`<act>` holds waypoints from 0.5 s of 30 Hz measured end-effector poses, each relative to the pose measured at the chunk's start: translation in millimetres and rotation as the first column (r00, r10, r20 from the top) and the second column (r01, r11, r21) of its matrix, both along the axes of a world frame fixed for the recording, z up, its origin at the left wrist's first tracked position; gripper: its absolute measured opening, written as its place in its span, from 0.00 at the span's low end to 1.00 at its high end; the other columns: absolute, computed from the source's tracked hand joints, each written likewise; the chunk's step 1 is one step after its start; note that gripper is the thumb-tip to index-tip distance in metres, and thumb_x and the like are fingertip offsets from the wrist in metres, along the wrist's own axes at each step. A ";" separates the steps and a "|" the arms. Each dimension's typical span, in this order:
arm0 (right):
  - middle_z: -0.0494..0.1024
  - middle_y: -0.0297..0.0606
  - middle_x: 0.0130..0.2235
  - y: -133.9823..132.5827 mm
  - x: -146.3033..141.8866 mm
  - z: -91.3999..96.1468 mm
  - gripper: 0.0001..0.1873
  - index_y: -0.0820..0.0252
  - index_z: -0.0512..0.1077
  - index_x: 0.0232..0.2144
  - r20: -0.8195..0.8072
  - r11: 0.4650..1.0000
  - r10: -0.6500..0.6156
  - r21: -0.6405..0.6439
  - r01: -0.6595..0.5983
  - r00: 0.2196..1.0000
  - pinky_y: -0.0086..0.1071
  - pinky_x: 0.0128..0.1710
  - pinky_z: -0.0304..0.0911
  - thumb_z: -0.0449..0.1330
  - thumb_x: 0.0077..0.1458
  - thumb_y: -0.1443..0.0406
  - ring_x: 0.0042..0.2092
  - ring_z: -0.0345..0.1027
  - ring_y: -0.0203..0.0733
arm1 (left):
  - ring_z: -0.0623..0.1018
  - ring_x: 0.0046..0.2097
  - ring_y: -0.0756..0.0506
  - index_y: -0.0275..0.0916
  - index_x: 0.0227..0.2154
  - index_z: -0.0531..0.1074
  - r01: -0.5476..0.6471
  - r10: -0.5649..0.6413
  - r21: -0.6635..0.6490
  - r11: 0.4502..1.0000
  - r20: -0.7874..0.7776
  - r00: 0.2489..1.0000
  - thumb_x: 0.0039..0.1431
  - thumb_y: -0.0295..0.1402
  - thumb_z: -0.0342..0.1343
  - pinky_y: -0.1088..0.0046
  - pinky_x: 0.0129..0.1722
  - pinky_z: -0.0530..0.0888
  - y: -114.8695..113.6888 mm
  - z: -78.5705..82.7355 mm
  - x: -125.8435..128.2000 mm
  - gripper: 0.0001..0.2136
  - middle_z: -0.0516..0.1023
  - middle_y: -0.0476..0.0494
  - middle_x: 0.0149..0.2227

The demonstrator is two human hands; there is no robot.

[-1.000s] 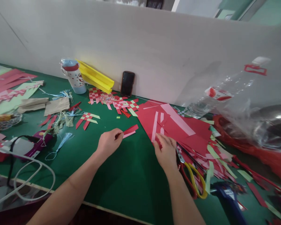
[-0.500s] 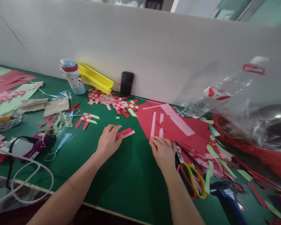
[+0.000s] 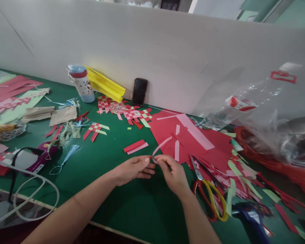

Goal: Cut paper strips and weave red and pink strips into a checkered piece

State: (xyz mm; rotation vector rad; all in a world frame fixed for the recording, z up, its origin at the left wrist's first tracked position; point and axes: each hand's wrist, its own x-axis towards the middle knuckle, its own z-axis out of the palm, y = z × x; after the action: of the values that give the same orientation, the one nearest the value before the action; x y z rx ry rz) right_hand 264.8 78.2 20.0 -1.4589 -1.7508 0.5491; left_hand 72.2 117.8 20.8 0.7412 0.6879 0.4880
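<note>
- So the pink strip is up off the surface, bent in a curve between the hands, with its far end sticking out over the edge of the red paper.
- Biggest worry imo: that bend. If the fingers squeeze too hard there, a soft curl could turn into a hard crease in the wrong spot.
- It also looks held by just one end, so a loose pinch or a small bump from the other hand could make it slip or twist.
- The strip pair lies flat just beyond the left hand, one red and one pink, side by side. A careless sweep of those fingers could knock them out of line.
- Scissors sit right beside the right forearm, blades pointing away from the person. An elbow or wrist swinging outward could catch them and drag the scraps along.
- Pose-wise: left forearm comes in from the lower left, palm turned inward, thumb on top, fingers stretched toward the other hand. They're loose and I see nothing gripped; can't tell if the tips touch the paper.
- Right hand comes up from the lower right, knuckles up, thumb and index pinching the near end of the strip, other fingers curled in. Fingertips of both hands nearly meet.
</note>
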 end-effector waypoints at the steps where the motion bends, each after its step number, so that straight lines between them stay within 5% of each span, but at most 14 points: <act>1: 0.80 0.38 0.39 -4.4 -6.2 3.9 0.11 0.56 0.72 0.35 -0.113 0.992 0.080 -0.088 -0.091 0.990 0.32 0.40 0.67 0.52 0.63 0.60 0.39 0.73 0.39 | 0.78 0.43 0.45 0.35 0.48 0.69 -0.039 0.039 -0.027 0.999 0.017 0.999 0.56 0.46 0.61 0.63 0.48 0.73 0.8 0.4 0.4 0.23 0.76 0.36 0.44; 3: 0.80 0.37 0.36 -13.0 -18.2 10.9 0.12 0.56 0.72 0.31 -0.292 0.932 0.201 -0.238 -0.275 0.935 0.31 0.37 0.66 0.52 0.63 0.59 0.35 0.72 0.38 | 0.79 0.40 0.46 0.36 0.48 0.68 -0.123 0.125 -0.056 0.991 0.027 0.992 0.56 0.42 0.62 0.64 0.46 0.74 3.8 1.6 0.4 0.21 0.77 0.37 0.44; 5: 0.79 0.36 0.34 -19.8 -26.9 15.9 0.13 0.57 0.73 0.31 -0.428 0.815 0.276 -0.371 -0.445 0.861 0.29 0.32 0.65 0.53 0.62 0.58 0.32 0.71 0.36 | 0.79 0.39 0.47 0.38 0.51 0.66 -0.172 0.173 -0.052 0.984 0.013 0.985 0.54 0.38 0.64 0.66 0.44 0.74 7.2 3.0 -0.7 0.23 0.76 0.38 0.46; 8: 0.77 0.34 0.29 -23.6 -30.8 18.6 0.13 0.58 0.74 0.31 -0.509 0.695 0.303 -0.461 -0.552 0.806 0.25 0.25 0.60 0.55 0.61 0.57 0.28 0.68 0.34 | 0.77 0.35 0.51 0.39 0.52 0.66 -0.148 0.149 0.035 0.988 -0.037 0.988 0.52 0.37 0.66 0.72 0.38 0.73 10.5 4.4 -2.6 0.25 0.75 0.40 0.47; 11: 0.73 0.32 0.26 -19.7 -25.5 16.1 0.13 0.58 0.73 0.29 -0.448 0.800 0.245 -0.408 -0.440 0.860 0.26 0.27 0.61 0.56 0.60 0.57 0.26 0.66 0.33 | 0.71 0.28 0.56 0.35 0.46 0.72 -0.100 0.109 0.111 0.989 -0.072 0.991 0.52 0.41 0.65 0.77 0.30 0.69 10.1 4.0 -2.2 0.21 0.75 0.42 0.42; 15: 0.75 0.33 0.29 -10.9 -15.3 9.0 0.11 0.56 0.73 0.31 -0.287 0.970 0.042 -0.219 -0.108 0.957 0.28 0.32 0.64 0.56 0.60 0.58 0.30 0.67 0.36 | 0.67 0.24 0.57 0.34 0.44 0.74 -0.032 0.044 0.117 0.993 -0.103 0.994 0.52 0.44 0.63 0.80 0.24 0.62 5.9 4.2 0.8 0.21 0.75 0.47 0.32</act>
State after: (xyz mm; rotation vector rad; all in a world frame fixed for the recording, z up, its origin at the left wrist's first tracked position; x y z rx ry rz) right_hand 249.5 67.3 29.0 -1.3941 -1.5602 0.9813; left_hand 73.1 123.7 25.0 0.8680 0.7780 0.5294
